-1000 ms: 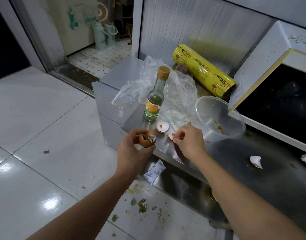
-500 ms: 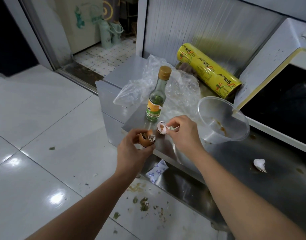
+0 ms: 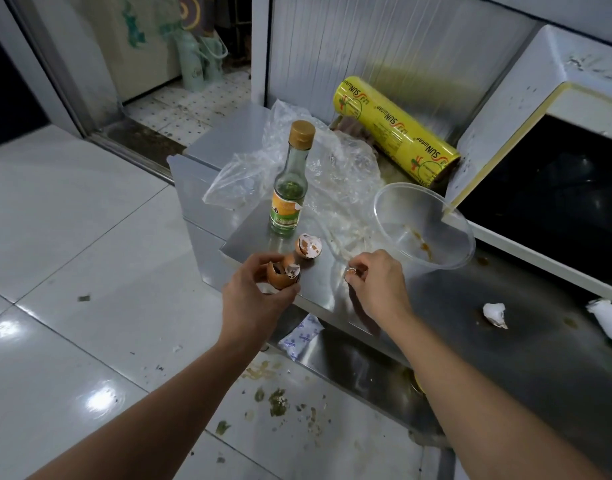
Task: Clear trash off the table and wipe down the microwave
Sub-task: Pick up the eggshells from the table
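Our left hand point(image 3: 259, 292) holds brown broken eggshells point(image 3: 283, 273). The white-lined eggshell half point(image 3: 309, 246) sits at ten o'clock from our right hand point(image 3: 375, 282), which pinches a tiny bit.

Eggshell in left hand point(image 3: 283, 276): brown outside, white inner skin at torn edge. Eggshell on table point(image 3: 309, 246): brown w/ white patches. Shell piece at right point(image 3: 495, 315): white. Table point(image 3: 526, 344): grey steel, brownish stains. Bottle point(image 3: 288, 188): clear glass, greenish inside, gold cap, label green/orange/white. Wrap roll point(image 3: 394, 131): yellow, red + green print, "SUN" lettering. Plastic bag point(image 3: 335, 174): clear, crinkled. Tub point(image 3: 426, 230): clear, orange-brown smears. Microwave point(image 3: 526, 109): white casing w/ dark specks, yellowed door trim, black window. Floor point(image 3: 72, 237): pale grey tiles, glossy, green-brown scraps. Sachet point(image 3: 299, 337): white w/ blue print.
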Demonstrator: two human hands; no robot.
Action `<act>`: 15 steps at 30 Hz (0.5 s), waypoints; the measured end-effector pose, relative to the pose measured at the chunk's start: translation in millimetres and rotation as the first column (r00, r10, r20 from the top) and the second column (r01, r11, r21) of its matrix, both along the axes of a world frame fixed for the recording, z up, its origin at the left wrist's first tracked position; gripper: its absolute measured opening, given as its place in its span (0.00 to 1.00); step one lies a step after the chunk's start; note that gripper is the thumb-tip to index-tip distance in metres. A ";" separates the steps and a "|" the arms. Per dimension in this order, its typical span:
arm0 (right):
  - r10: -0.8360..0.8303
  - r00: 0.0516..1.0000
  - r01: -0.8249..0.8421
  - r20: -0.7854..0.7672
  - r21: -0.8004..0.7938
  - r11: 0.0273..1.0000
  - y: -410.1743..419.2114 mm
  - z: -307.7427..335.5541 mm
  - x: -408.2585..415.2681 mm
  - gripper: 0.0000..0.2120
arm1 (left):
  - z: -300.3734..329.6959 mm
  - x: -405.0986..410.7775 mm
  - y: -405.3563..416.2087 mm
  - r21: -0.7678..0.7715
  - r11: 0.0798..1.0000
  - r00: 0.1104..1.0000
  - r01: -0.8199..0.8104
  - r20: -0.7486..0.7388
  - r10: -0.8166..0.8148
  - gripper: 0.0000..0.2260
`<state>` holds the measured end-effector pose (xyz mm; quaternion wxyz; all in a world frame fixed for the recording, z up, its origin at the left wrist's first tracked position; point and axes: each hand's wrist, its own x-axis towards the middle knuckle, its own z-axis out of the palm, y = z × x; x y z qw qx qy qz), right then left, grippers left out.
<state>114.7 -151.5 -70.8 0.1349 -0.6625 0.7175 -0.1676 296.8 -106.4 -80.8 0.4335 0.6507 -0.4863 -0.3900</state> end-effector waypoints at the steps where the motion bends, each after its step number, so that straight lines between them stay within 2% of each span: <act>1: -0.003 1.000 0.003 -0.002 -0.002 1.000 -0.6 -1.1 0.7 0.06 | 0.0 0.3 -0.3 0.001 1.000 1.000 -0.001 0.000 0.001 0.17; 5: 0.011 1.000 -0.011 -0.006 0.010 1.000 -2.1 -2.1 1.1 0.04 | -0.2 1.7 -0.8 0.010 1.000 1.000 0.001 0.003 -0.001 0.17; 10: 0.058 0.994 -0.060 -0.092 -0.020 0.998 0.9 -2.7 3.5 0.06 | -0.2 2.3 -1.0 0.021 1.000 1.000 0.001 -0.010 -0.001 0.17; 15: 0.039 0.998 -0.039 -0.049 -0.009 0.999 -0.1 -1.5 7.1 0.07 | -0.7 3.4 -1.5 0.019 1.000 1.000 -0.005 -0.019 0.006 0.18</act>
